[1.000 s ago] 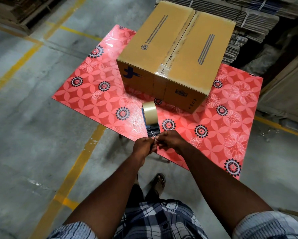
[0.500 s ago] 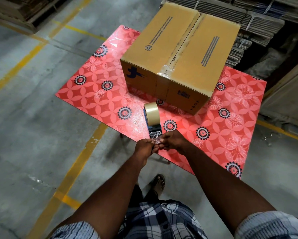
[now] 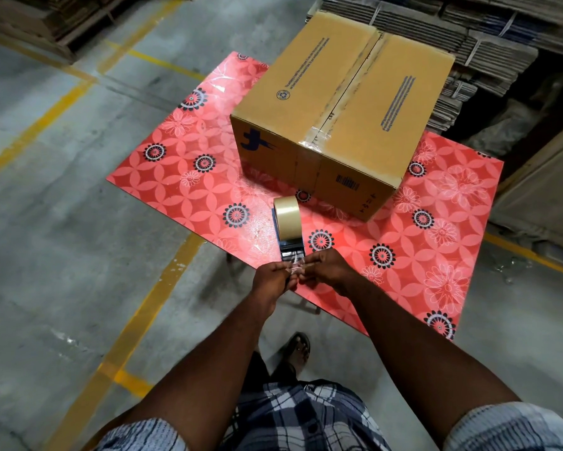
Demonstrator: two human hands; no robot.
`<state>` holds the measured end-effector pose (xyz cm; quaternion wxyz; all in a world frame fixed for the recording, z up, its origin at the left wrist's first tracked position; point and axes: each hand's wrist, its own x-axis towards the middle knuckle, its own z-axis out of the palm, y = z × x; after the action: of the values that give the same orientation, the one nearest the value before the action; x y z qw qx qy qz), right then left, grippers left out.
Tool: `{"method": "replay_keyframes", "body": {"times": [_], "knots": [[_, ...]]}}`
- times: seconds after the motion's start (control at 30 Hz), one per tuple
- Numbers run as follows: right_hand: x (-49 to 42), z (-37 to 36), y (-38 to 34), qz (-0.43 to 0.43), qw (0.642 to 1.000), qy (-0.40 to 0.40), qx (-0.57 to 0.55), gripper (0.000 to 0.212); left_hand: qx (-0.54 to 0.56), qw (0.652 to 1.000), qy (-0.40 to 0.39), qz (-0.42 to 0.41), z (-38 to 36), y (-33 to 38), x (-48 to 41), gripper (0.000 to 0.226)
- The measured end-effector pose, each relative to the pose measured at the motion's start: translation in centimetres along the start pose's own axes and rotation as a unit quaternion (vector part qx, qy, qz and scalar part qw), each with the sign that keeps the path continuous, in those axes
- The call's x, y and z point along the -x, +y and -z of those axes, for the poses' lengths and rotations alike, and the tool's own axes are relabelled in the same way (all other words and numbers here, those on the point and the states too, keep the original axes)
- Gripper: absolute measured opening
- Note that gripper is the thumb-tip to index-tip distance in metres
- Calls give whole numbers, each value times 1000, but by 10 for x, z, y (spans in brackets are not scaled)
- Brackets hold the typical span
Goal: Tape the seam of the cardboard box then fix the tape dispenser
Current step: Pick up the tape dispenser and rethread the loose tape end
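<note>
Box (image 3: 342, 125) seam's already taped, so I'm on fixing the tape dispenser (image 3: 288, 229) at the table's (image 3: 176, 183) near edge, left hand (image 3: 272, 281) and right hand (image 3: 327, 266) both pinching the loose tape end (image 3: 295, 265), which probably needs rethreading next.

The floor (image 3: 62, 196) is grey concrete, worn and scuffed, crossed by painted yellow lines (image 3: 146, 317) that meet at angles. A table (image 3: 182, 190) with a glossy red floral top stands on it. Bundled stacks of flattened cardboard (image 3: 488, 50) fill the far right corner. More stacks, perhaps on a pallet, sit dimly at far left (image 3: 46, 24). Light is dull, with glare on the tabletop.
</note>
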<state>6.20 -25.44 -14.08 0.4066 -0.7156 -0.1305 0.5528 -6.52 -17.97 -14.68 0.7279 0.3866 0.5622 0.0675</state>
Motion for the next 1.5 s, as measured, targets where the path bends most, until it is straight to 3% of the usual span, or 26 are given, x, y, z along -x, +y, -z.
{"method": "replay_keyframes", "body": {"times": [0.4, 0.57, 0.7, 0.77, 0.83, 0.9, 1.03, 1.07, 1.23, 1.5], "knots": [[1, 13, -1, 26, 991, 121, 59, 20, -5, 994, -108, 9, -8, 6, 10, 41], [6, 25, -10, 14, 994, 106, 1, 22, -28, 995, -97, 24, -23, 13, 9, 15], [4, 25, -16, -30, 994, 87, -66, 12, -42, 998, -34, 34, -29, 13, 2, 22], [2, 24, -18, -44, 989, 93, -104, 9, -109, 993, 44, -31, -27, 13, -5, 20], [-2, 22, -15, -29, 989, 103, -102, 15, -236, 956, 123, -125, -19, 15, -10, 16], [-6, 18, -10, -11, 987, 137, -86, 22, -292, 919, 147, -219, -11, 15, -15, 35], [-16, 1, -5, 31, 980, 196, -33, 64, -340, 887, 90, -301, 5, 15, -39, 84], [-16, -2, -7, 33, 978, 206, -17, 65, -352, 883, 77, -301, 6, 17, -44, 85], [-19, -10, -15, 23, 965, 260, 28, 37, -368, 889, 46, -268, -4, 39, -37, 46], [-19, 24, -13, 20, 954, 298, 32, 29, -383, 887, -22, -258, -30, 29, -47, 54]]}}
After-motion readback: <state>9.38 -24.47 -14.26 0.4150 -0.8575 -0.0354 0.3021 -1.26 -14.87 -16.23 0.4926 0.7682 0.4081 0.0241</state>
